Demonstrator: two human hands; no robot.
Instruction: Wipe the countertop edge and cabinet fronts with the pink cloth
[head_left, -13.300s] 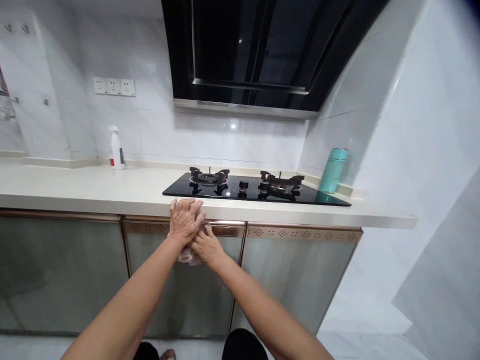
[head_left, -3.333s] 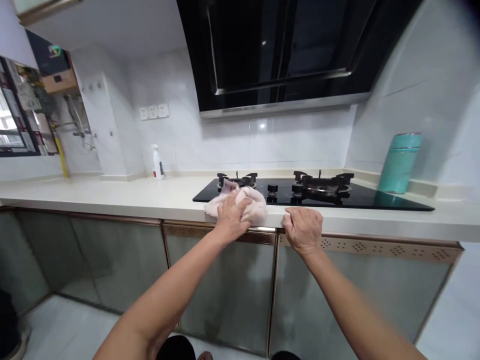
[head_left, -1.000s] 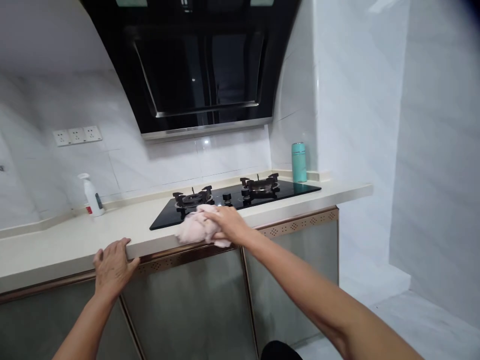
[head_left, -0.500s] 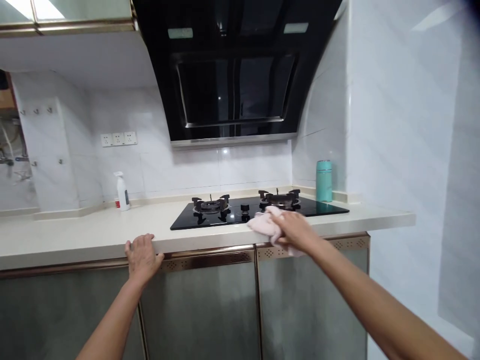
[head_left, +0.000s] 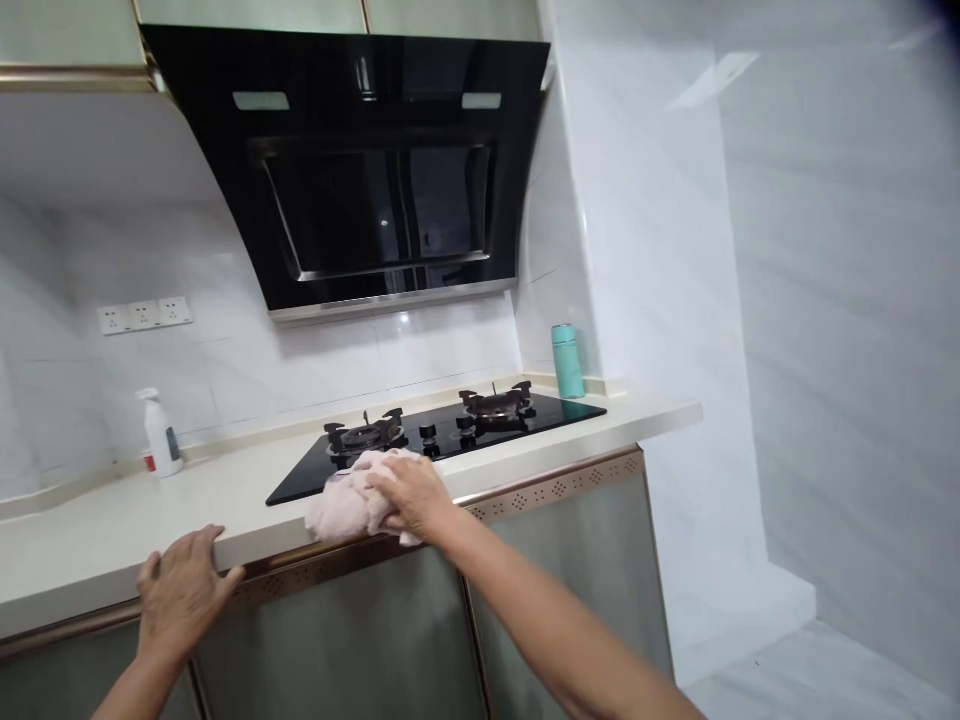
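Note:
My right hand point(head_left: 416, 497) grips a crumpled pale pink cloth point(head_left: 352, 503), which lies against the counter's front edge just before the black gas cooktop point(head_left: 300, 475). Part of the cloth hides the cooktop's near edge. To the left, my left hand point(head_left: 184, 583) rests on the edge of the white countertop point(head_left: 82, 535) with its fingers spread, holding nothing. Two burners with black pan supports and a pair of black knobs point(head_left: 447, 430) show on the cooktop.
A black range hood point(head_left: 375, 200) slants out over the cooktop. At the back left stand a white spray bottle point(head_left: 160, 435) and a small red item point(head_left: 148, 461). A teal flask point(head_left: 568, 362) is at the right wall. Cabinet doors point(head_left: 337, 640) lie below the counter.
My right hand and the cloth have moved left along the counter's front edge, from the cooktop's middle toward its left part. My left hand stays on the edge. The view has turned right and tilted.

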